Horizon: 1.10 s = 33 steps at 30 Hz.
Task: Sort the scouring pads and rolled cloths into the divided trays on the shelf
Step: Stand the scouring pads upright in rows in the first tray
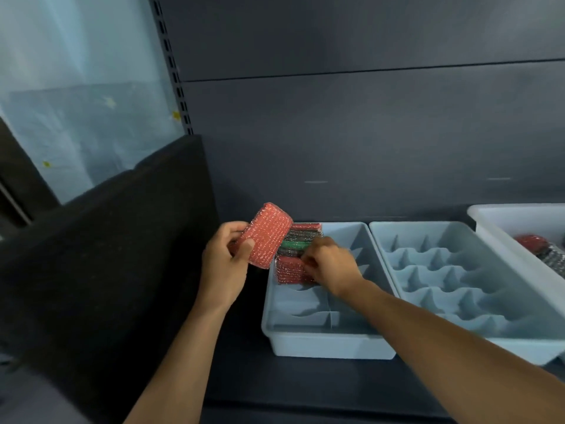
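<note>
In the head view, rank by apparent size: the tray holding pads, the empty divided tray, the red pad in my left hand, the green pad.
1. tied, look alike: empty divided tray, tray holding pads
2. red pad
3. green pad, only its edge showing

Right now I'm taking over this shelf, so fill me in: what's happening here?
A person is sorting scouring pads. Their left hand holds a red scouring pad up beside the left divided tray. Their right hand reaches into that tray's far-left corner, fingers on the row of pads already standing there; whether it grips one is unclear. The second divided tray next to it looks unfilled, and a white bin at the right edge holds more pads.
</note>
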{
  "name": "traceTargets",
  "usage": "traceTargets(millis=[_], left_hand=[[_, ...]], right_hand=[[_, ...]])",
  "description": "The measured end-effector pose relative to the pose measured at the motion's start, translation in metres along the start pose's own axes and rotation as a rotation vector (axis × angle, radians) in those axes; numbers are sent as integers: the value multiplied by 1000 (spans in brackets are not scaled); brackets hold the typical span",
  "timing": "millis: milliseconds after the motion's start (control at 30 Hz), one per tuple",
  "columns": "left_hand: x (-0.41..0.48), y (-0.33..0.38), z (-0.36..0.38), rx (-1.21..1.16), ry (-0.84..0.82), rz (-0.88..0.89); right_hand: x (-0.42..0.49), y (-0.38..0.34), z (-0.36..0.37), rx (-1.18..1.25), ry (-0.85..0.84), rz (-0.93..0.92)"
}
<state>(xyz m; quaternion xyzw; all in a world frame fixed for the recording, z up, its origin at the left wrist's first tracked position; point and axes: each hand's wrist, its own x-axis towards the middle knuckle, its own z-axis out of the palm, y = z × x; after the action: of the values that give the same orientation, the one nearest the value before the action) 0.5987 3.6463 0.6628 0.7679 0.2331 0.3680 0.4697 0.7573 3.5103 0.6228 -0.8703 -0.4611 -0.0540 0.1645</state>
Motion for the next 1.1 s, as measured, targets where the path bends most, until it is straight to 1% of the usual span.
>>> traceTargets(millis=[33, 67, 133, 167, 200, 233, 300, 333, 367, 433, 500, 600, 733, 867, 933, 1000, 1100], left_hand=[[0, 0, 0, 18, -13, 17], [1, 1, 0, 39, -27, 37], [3, 2, 0, 83, -68, 73], [5, 3, 1, 107, -94, 88], [6, 5, 4, 127, -129, 107], [8, 6, 9, 135, -171, 125], [9, 8, 21, 115, -250, 147], [10, 9, 26, 105, -276, 152], [11, 8, 30, 98, -289, 152], [16, 3, 32, 95, -287, 130], [19, -6, 31, 138, -297, 121], [18, -17, 29, 250, -386, 116], [13, -23, 31, 397, -489, 171], [11, -24, 33, 637, -514, 295], [11, -24, 34, 712, -535, 338], [11, -23, 34, 752, -553, 331], [12, -19, 38, 778, -545, 310]], right_hand=[[1, 1, -2, 20, -3, 11], [1, 2, -7, 105, 19, 48], [-2, 3, -26, 423, 167, 143], [-5, 3, -38, 572, 235, 132], [-8, 1, -50, 630, 256, 70], [-10, 0, -60, 595, 226, -10], [-12, -1, -71, 394, 137, -131], [-12, 0, -71, 326, 112, -124], [-12, 2, -69, 315, 98, -83], [-18, 7, -60, 384, 93, 26], [-26, 10, -48, 404, 73, 76], [-32, 8, -32, 296, 2, 132], [-24, 1, -20, 100, 13, 114], [-19, -6, -12, -35, -12, 94], [-19, -8, -11, -84, -4, 91], [-17, -8, -15, -89, -16, 84], [-25, -1, -33, 3, -50, 85]])
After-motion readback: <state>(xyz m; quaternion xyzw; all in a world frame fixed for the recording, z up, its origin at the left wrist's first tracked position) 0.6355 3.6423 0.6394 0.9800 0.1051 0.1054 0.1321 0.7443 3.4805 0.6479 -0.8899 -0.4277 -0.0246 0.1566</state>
